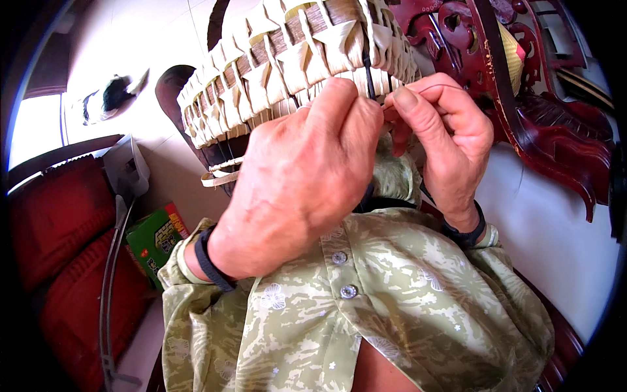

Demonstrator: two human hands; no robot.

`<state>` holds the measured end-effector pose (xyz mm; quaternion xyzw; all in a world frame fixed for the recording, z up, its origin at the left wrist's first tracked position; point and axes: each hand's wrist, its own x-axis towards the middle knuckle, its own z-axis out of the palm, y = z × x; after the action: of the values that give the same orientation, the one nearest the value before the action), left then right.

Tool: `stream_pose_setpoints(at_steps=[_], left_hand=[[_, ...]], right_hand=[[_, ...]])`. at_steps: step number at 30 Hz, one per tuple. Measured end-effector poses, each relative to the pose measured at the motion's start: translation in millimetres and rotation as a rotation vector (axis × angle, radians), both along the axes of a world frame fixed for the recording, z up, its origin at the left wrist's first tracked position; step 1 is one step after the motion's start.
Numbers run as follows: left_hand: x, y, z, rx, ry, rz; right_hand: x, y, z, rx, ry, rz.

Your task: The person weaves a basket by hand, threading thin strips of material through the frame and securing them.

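Note:
A large rounded piece wrapped in pale flat strips (281, 62) stands in front of me, with dark cords (368, 68) running across its band. My left hand (300, 176) is closed against its near edge, back of the hand toward me; what its fingertips hold is hidden. Just beside it my right hand (450, 124) pinches a thin dark thread (444, 86), which curves out over the fingers. The two hands' fingertips nearly meet at the wrapped edge. Loose pale strip ends (221, 178) stick out to the left, below the wrapping.
Carved dark-red wooden furniture (542, 137) stands at the right, with a yellow item (513, 59) behind its frame. Red cushions (68, 215) fill the left side. Near them are a green box (155, 242) and a grey metal stand (117, 261). A black-and-white animal (111, 101) is on the tiled floor.

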<state>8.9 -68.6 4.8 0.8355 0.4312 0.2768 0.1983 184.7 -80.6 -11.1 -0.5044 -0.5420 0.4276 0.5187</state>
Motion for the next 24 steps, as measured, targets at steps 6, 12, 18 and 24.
stream_pose_setpoints(at_steps=[6, 12, 18, 24], left_hand=[[-5, -5, 2, 0.119, -0.039, 0.075], [4, -10, -1, 0.269, 0.092, 0.131], [4, -9, -3, 0.453, 0.267, -0.002], [2, 8, -9, 0.698, 0.348, -0.171]], right_hand=[[-6, -3, 3, -0.038, 0.065, -0.015], [-6, -4, 5, -0.051, 0.043, 0.002], [-9, -4, -2, 0.032, 0.104, -0.042], [-1, -4, -2, 0.027, 0.034, -0.016]])
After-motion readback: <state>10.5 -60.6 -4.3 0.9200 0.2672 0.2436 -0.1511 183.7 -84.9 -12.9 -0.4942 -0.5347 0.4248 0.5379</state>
